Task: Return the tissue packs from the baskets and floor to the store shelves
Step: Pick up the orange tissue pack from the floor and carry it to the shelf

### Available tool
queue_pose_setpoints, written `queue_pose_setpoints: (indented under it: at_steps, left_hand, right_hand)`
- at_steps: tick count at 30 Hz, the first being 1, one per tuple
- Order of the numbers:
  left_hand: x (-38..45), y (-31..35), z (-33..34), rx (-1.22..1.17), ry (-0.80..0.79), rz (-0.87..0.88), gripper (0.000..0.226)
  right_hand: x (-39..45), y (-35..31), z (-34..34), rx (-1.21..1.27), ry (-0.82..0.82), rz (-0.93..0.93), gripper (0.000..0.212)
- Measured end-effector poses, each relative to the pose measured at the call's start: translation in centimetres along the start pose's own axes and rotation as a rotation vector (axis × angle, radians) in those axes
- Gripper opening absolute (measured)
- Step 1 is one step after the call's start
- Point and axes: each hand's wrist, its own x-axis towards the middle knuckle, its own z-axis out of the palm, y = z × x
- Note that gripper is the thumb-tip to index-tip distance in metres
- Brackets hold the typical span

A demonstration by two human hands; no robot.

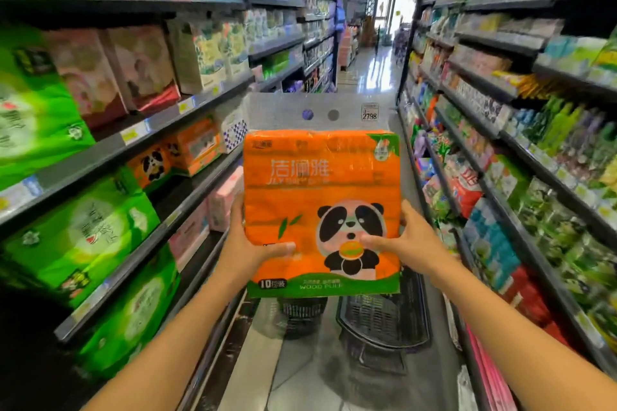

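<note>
An orange tissue pack with a panda picture and a clear plastic handle flap on top is held upright in the middle of the aisle. My left hand grips its lower left edge and my right hand grips its lower right edge, thumbs across the front. Matching orange panda packs stand on the left shelf, third level down. Below the held pack, two dark mesh baskets sit on the floor; their contents are hidden behind the pack.
Shelves line both sides of a narrow aisle. Green tissue packs and pink packs fill the left shelves. The right shelves carry mixed packaged goods. A glossy floor runs to a bright doorway far ahead.
</note>
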Motion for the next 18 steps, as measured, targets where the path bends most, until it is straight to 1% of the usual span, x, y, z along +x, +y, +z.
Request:
queue_pose_setpoints:
  at_steps: [5,11,13,15,16,18]
  left_hand:
    - [7.8,-2.2,0.3,0.053,0.102,-0.032,0.123]
    - [15.0,-3.3,-0.4,0.057,0.248,-0.101,0.119]
    - [16.8,-4.0,-1.1,0.057,0.303,-0.114,0.118]
    - [18.3,-4.9,-2.0,0.057,0.356,-0.141,0.111]
    - [18.9,-5.3,-2.5,0.051,0.376,-0.153,0.107]
    - [20.0,-6.3,-3.8,0.05,0.415,-0.194,0.107]
  right_hand:
    - [11.2,2.1,0.4,0.059,-0.063,-0.026,0.08]
    - [23.9,1.6,2.4,0.068,-0.222,-0.063,0.08]
    - [27.8,1.8,4.0,0.069,-0.273,-0.09,0.073]
    - [31.2,1.9,5.8,0.061,-0.327,-0.12,0.067]
    - [32.6,1.8,6.7,0.058,-0.36,-0.129,0.067]
    - [35.5,1.8,8.5,0.051,-0.428,-0.146,0.071]
